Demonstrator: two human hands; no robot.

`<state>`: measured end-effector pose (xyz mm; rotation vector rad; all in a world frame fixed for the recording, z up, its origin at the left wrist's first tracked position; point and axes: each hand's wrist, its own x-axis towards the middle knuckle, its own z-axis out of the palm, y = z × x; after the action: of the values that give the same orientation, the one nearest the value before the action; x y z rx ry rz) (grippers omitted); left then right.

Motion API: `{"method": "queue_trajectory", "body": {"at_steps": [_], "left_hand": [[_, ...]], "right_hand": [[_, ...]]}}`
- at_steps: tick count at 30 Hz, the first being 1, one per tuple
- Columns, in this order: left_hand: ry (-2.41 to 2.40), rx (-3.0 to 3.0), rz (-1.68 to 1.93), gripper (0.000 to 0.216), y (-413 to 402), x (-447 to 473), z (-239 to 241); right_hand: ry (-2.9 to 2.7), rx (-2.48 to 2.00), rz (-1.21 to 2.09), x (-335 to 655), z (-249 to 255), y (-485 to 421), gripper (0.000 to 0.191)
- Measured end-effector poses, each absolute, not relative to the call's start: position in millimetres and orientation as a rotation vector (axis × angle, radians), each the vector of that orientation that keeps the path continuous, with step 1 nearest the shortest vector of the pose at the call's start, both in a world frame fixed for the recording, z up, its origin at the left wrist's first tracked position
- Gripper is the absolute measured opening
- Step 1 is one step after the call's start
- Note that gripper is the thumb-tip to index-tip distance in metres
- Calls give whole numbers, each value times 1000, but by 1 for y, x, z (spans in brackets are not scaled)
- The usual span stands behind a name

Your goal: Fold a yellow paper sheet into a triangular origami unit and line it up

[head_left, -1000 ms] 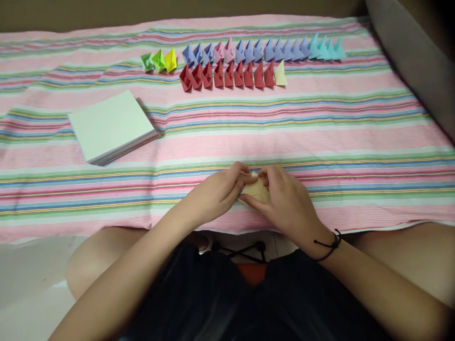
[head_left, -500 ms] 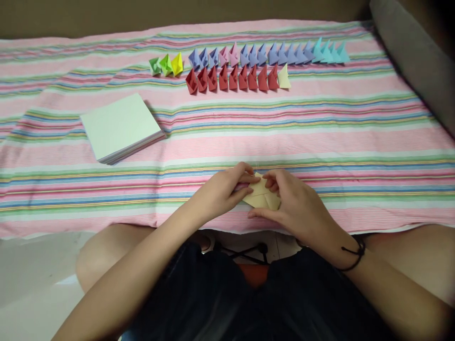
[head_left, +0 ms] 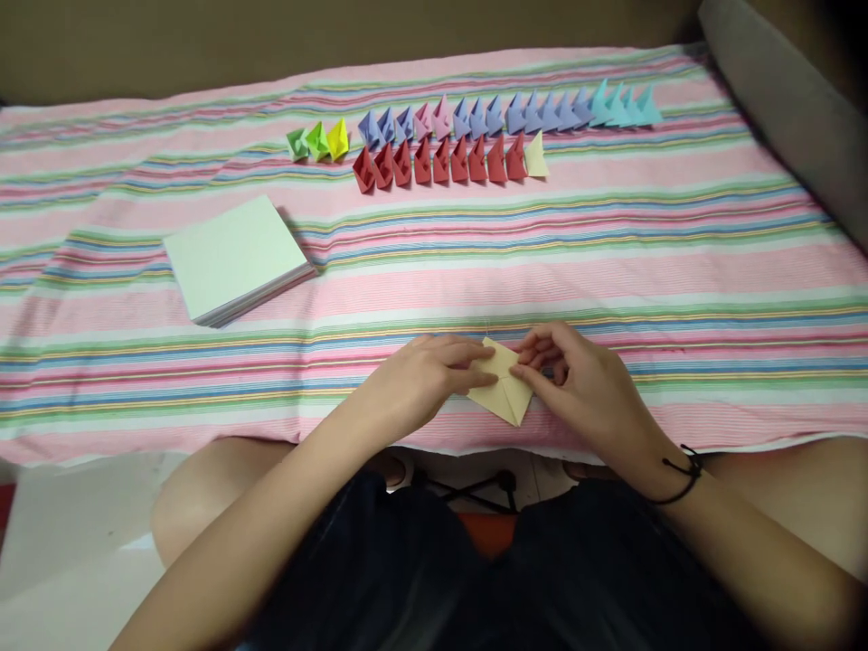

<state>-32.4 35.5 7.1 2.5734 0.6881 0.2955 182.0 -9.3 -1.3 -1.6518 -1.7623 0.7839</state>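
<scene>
A pale yellow folded paper [head_left: 505,393] lies on the striped cloth [head_left: 610,244] near its front edge. My left hand [head_left: 424,380] presses its fingertips flat on the paper's left flap. My right hand [head_left: 587,384] pinches the paper's right edge with curled fingers. The paper shows a diamond shape with a centre crease. A black cord bracelet circles my right wrist.
A stack of square paper sheets [head_left: 234,258] lies at the left. Two rows of folded paper pieces stand at the back: green and yellow ones [head_left: 317,141], red ones [head_left: 438,163], blue and pink ones [head_left: 508,113]. A grey cushion [head_left: 793,108] borders the right side.
The yellow paper now lies flatter and more exposed as a diamond. My right hand has shifted right to its edge, and my left fingers have flattened onto it.
</scene>
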Motion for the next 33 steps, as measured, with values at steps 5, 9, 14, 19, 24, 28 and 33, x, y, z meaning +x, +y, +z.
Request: {"method": "queue_trajectory", "body": {"at_steps": [5, 9, 14, 19, 24, 28, 33], "left_hand": [[742, 2767, 138, 38, 27, -30, 15], [726, 2758, 100, 36, 28, -31, 19], [733, 2824, 119, 27, 32, -33, 23], [821, 2695, 84, 23, 36, -35, 35], [737, 2663, 187, 21, 43, -48, 35], [619, 2657, 464, 31, 40, -44, 26], [721, 2623, 510, 27, 27, -24, 11]], "right_hand": [[-1766, -1651, 781, 180, -1, -8, 13], [-1785, -1626, 770, 180, -1, -7, 13], [-1771, -1653, 794, 181, -1, -8, 16], [-1762, -1657, 811, 181, -1, -7, 17], [-1765, -1650, 795, 182, -2, -7, 16], [-1769, -1639, 801, 182, -3, -7, 16], [-1798, -1651, 754, 179, -4, -8, 23]]}}
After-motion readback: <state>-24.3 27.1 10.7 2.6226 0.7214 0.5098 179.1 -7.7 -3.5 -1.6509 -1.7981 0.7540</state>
